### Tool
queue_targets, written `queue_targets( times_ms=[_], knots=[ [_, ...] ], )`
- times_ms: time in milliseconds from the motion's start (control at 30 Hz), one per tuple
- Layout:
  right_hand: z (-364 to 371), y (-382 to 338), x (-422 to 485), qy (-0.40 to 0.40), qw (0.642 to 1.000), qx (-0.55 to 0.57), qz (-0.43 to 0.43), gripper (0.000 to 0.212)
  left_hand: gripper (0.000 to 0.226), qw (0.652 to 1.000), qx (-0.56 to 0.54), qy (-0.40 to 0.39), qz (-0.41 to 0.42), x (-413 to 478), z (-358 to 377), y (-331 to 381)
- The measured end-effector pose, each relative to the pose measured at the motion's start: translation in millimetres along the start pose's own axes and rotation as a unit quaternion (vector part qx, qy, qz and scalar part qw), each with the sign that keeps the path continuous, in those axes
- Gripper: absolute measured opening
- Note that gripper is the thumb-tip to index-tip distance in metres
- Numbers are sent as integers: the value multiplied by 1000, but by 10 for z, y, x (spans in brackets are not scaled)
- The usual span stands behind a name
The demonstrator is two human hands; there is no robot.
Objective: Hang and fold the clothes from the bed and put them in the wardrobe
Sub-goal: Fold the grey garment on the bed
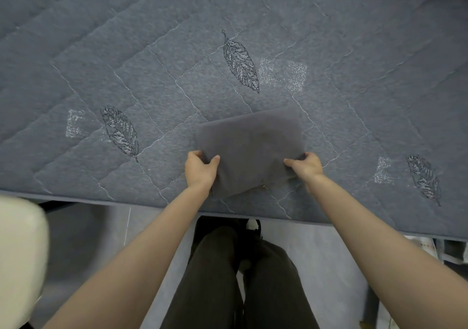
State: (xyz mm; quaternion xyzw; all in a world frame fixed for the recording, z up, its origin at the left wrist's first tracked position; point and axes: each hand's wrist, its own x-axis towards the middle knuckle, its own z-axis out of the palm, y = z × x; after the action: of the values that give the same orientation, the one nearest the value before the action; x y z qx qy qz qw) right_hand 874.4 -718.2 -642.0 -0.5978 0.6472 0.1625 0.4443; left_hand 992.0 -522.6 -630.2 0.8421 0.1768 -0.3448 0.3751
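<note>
Folded grey garment point(249, 149) lies near the bed point(152, 75) edge. Left hand point(200, 168) and right hand point(305, 166) pinch its near corners, thumbs on top, fingers curled under. Lift both sides evenly and support underneath so the fold holds on the way to the wardrobe.

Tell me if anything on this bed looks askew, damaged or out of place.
Nothing much stands out. The folded grey garment lies skewed to the near edge of the quilt, but the left hand and right hand grip its sides. No spill or damage shows.
</note>
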Motion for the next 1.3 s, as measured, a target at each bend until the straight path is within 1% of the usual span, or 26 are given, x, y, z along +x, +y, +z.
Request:
queue_targets(
  times_ms=[67,100,133,200,267,333,367,400,433,467,500,533,567,600,633,667,733,800,967,1067,1167,1233,1300],
  knots=[
    [-41,-1,0,-8,999,46,-13,27,28,999,23,22,41,-15,-9,44],
    [-73,-2,-22,-6,997,65,-34,22,23,997,32,31,60,-33,-23,70],
    [-102,-3,-48,2,995,79,-59,21,20,996,24,34,77,-56,-36,97],
    [-142,9,-110,24,990,106,-95,23,16,994,-51,24,95,-98,-52,154],
    [-142,44,-172,45,986,121,-104,27,19,986,-136,21,99,-115,-58,208],
    [-115,91,-207,69,988,89,-102,40,31,980,-184,37,71,-90,-72,226],
    [-104,103,-234,85,990,46,-107,48,42,982,-173,50,56,-90,-91,222],
    [-90,102,-273,102,987,-11,-127,54,53,987,-122,73,72,-89,-106,194],
    [-72,89,-315,117,976,-68,-168,58,62,986,-41,94,133,-111,-120,166],
    [-43,61,-357,123,959,-117,-225,59,65,968,55,103,223,-149,-114,141],
    [0,19,-386,118,938,-160,-283,59,65,933,149,99,311,-179,-86,125],
    [57,-35,-405,100,918,-199,-328,58,63,894,227,83,377,-186,-38,114],
    [132,-87,-396,77,901,-235,-358,58,61,863,286,59,411,-176,30,111],
    [220,-132,-371,53,887,-267,-373,57,60,842,333,41,422,-141,114,104],
    [309,-158,-328,33,876,-297,-378,56,59,829,376,29,413,-88,199,94],
    [394,-162,-263,21,868,-323,-377,55,59,821,413,23,394,-14,277,68],
    [522,-107,-94,24,852,-365,-374,54,60,810,461,25,363,147,399,-49],
    [583,-20,63,32,843,-382,-378,55,61,822,450,21,349,253,470,-179],
    [638,82,178,73,847,-364,-380,62,64,867,370,38,332,289,533,-321],
    [593,51,154,107,878,-323,-335,67,62,908,284,39,306,263,444,-300],
    [479,31,149,150,908,-268,-286,74,59,954,191,69,222,209,326,-265],
    [411,25,153,154,918,-236,-279,78,60,966,158,65,196,156,300,-244],
    [388,25,152,149,921,-220,-285,81,61,970,132,55,195,118,288,-235]
  ],
)
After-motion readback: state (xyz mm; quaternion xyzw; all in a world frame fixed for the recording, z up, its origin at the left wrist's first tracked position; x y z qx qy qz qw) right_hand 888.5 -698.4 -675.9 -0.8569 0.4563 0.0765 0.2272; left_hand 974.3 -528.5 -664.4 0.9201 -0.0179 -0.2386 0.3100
